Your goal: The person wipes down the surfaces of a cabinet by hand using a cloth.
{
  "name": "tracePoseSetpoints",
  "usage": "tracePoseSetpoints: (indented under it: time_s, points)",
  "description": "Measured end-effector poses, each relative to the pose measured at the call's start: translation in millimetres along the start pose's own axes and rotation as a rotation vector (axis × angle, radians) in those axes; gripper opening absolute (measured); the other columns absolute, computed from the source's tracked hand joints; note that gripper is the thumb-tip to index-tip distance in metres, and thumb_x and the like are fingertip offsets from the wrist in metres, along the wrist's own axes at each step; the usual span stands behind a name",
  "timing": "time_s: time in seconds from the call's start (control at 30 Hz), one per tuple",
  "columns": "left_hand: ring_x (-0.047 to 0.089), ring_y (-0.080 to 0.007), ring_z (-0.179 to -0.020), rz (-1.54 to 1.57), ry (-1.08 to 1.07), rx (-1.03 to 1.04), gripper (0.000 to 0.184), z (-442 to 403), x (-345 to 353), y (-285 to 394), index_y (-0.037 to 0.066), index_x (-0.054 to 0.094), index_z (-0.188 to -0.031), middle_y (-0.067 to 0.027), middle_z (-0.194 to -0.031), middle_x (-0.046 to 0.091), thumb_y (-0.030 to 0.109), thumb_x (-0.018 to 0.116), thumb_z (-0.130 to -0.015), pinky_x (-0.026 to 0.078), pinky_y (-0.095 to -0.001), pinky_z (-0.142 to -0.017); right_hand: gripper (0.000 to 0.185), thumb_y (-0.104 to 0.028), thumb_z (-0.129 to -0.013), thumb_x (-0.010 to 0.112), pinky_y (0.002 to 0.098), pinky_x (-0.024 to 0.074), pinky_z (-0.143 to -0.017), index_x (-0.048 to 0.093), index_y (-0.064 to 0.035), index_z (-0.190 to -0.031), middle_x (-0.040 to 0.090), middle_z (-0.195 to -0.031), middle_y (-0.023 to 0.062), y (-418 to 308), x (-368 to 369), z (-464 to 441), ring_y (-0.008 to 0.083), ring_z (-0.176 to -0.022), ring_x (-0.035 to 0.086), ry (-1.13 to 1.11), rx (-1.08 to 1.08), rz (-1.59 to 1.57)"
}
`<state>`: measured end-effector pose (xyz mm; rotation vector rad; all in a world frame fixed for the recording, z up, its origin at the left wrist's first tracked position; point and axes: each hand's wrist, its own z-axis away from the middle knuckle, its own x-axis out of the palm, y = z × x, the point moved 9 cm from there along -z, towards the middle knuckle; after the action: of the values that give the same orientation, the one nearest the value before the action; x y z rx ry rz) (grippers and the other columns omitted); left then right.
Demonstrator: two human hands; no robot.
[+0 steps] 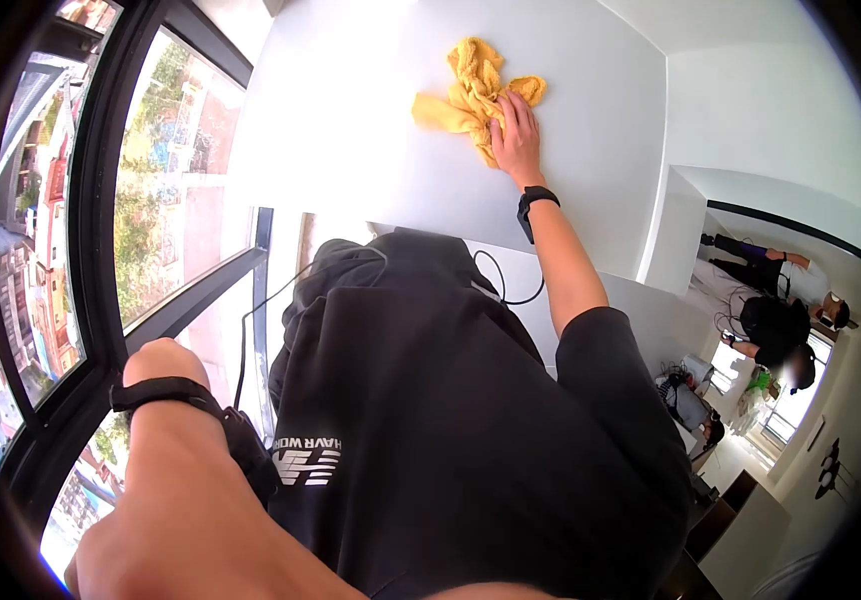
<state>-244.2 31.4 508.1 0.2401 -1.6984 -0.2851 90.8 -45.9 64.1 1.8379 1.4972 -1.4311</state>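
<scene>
A crumpled yellow cloth [470, 95] lies on a smooth white surface [580, 70] at the top of the view. My right hand [518, 142] rests over the cloth's near right part, its fingers closed together and pressed onto the fabric. A dark band sits on that wrist. On the lower left, my left hand [165, 362] is bent away beside the window, with a black strap round its wrist. Its fingers are hidden, so what it holds, if anything, does not show.
Dark-framed windows [190, 150] run along the left side. A thin black cable [242, 350] hangs beside my torso. Far to the right, several people are in the room, one in a black shirt [775, 325], near bags and equipment.
</scene>
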Motion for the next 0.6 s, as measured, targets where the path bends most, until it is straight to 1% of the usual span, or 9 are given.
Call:
tracePoseSetpoints:
  time_s: [0.03, 0.1, 0.17, 0.27, 0.3, 0.4, 0.5, 0.57, 0.6]
  points:
    - [0.055, -0.0214, -0.044, 0.274, -0.008, 0.063, 0.020, 0, -6, -2, -0.003, 0.064, -0.079, -0.0125, -0.059, 0.059, 0.002, 0.057, -0.098, 0.043, -0.0341, -0.042, 0.051, -0.021, -0.097, 0.061, 0.0511, 0.0361, -0.117, 0.050, -0.0079, -0.146, 0.049, -0.151, 0.0178, 1, 1, 1, 0.0374, -0.142, 0.044, -0.021, -0.004, -0.057]
    - [0.058, -0.0217, -0.046, 0.485, -0.094, 0.146, 0.021, 1, -10, 0, -0.004, 0.066, -0.084, -0.0129, -0.062, 0.060, 0.004, 0.056, -0.100, 0.044, -0.0349, -0.042, 0.056, -0.026, -0.099, 0.059, 0.0517, 0.0332, -0.119, 0.045, -0.0078, -0.150, 0.045, -0.154, 0.0205, 1, -2, 1, 0.0391, -0.144, 0.041, -0.034, 0.094, -0.187]
    - [0.061, -0.0224, -0.049, 0.365, -0.229, 0.210, 0.024, 9, -7, -1, -0.006, 0.068, -0.088, -0.0131, -0.066, 0.062, 0.009, 0.055, -0.103, 0.046, -0.0359, -0.043, 0.064, -0.035, -0.102, 0.055, 0.0538, 0.0269, -0.122, 0.036, -0.0094, -0.158, 0.038, -0.159, 0.0246, 2, -7, -2, 0.0439, -0.147, 0.035, -0.077, 0.191, -0.313]
    - [0.061, -0.0231, -0.050, 0.207, -0.356, 0.327, 0.026, 40, -5, -12, -0.005, 0.068, -0.087, -0.0122, -0.068, 0.063, 0.013, 0.057, -0.103, 0.046, -0.0364, -0.042, 0.064, -0.038, -0.103, 0.054, 0.0573, 0.0244, -0.123, 0.036, -0.0116, -0.158, 0.037, -0.160, 0.0251, -10, 10, -21, 0.0478, -0.147, 0.033, -0.203, 0.175, -0.119]
    - [0.061, -0.0232, -0.050, 0.152, -0.393, 0.338, 0.026, 39, -4, -12, -0.004, 0.067, -0.085, -0.0116, -0.068, 0.063, 0.014, 0.059, -0.102, 0.045, -0.0363, -0.042, 0.064, -0.040, -0.101, 0.057, 0.0603, 0.0238, -0.122, 0.040, -0.0129, -0.157, 0.039, -0.158, 0.0245, -14, 26, -20, 0.0499, -0.146, 0.032, -0.171, 0.098, -0.040]
    - [0.060, -0.0230, -0.048, 0.063, -0.470, 0.182, 0.026, -17, -13, -6, 0.001, 0.063, -0.076, -0.0094, -0.066, 0.061, 0.015, 0.063, -0.098, 0.045, -0.0354, -0.042, 0.063, -0.041, -0.098, 0.062, 0.0612, 0.0260, -0.120, 0.047, -0.0118, -0.152, 0.044, -0.154, 0.0239, -34, 33, -13, 0.0488, -0.146, 0.033, -0.090, 0.019, -0.018]
    - [0.060, -0.0231, -0.050, 0.001, -0.450, 0.023, 0.024, 2, -15, -20, 0.003, 0.062, -0.075, -0.0092, -0.066, 0.060, 0.015, 0.063, -0.096, 0.046, -0.0344, -0.043, 0.061, -0.040, -0.093, 0.068, 0.0602, 0.0293, -0.119, 0.056, -0.0115, -0.146, 0.049, -0.151, 0.0206, -83, 24, -1, 0.0464, -0.145, 0.036, -0.128, -0.129, -0.082]
    - [0.062, -0.0243, -0.053, -0.194, -0.454, 0.035, 0.023, 13, -11, -14, 0.002, 0.065, -0.078, -0.0111, -0.067, 0.061, 0.015, 0.061, -0.097, 0.047, -0.0338, -0.044, 0.059, -0.037, -0.091, 0.070, 0.0601, 0.0313, -0.118, 0.059, -0.0116, -0.143, 0.050, -0.150, 0.0184, -104, 17, 1, 0.0447, -0.145, 0.037, -0.161, -0.253, -0.120]
    - [0.063, -0.0248, -0.054, -0.181, -0.415, 0.058, 0.023, 11, -12, -9, 0.002, 0.065, -0.079, -0.0117, -0.068, 0.061, 0.015, 0.061, -0.098, 0.047, -0.0338, -0.045, 0.058, -0.036, -0.090, 0.071, 0.0601, 0.0323, -0.118, 0.060, -0.0116, -0.141, 0.051, -0.150, 0.0173, -112, 13, 4, 0.0439, -0.145, 0.037, -0.177, -0.315, -0.138]
